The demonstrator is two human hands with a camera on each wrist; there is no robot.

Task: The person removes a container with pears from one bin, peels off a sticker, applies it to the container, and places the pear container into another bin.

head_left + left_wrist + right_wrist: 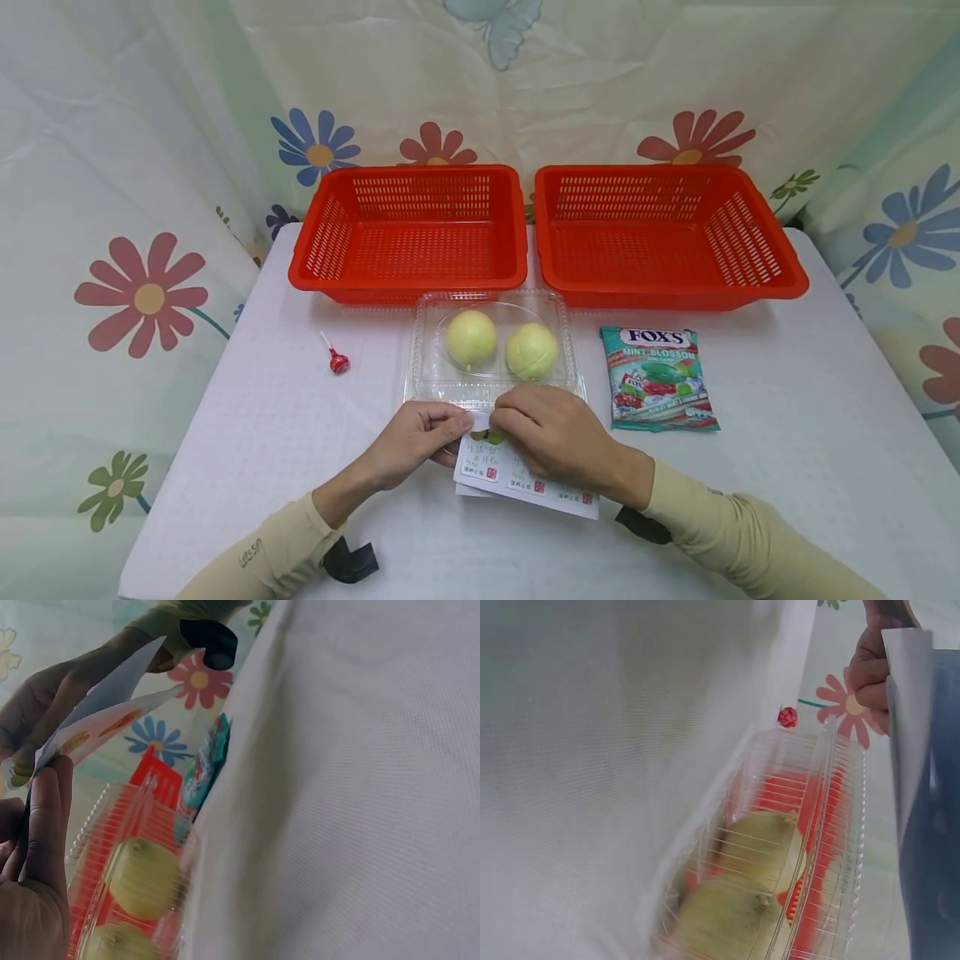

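Observation:
A sheet of printed labels [517, 479], white with green leaves, writing and red seals, is held between both hands above the table's front half. My left hand [420, 437] pinches its left edge between thumb and fingers. At the top edge, the curled fingers of my right hand [555, 433] pinch the sheet near a leaf-printed label [21, 774]; whether that label is lifted off is hard to tell. Just beyond the hands stands a clear plastic clamshell box [412, 358]. Inside it sit two round pale-yellow fruits [471, 339], also seen through its ribbed wall in both wrist views.
Two red slotted baskets, one left [408, 293] and one right [675, 298], stand side by side at the back. A teal candy bag [660, 379] lies right of the box. To its left is a red-wrapped lollipop [339, 361]. A flowered curtain [150, 125] surrounds the white table [787, 467].

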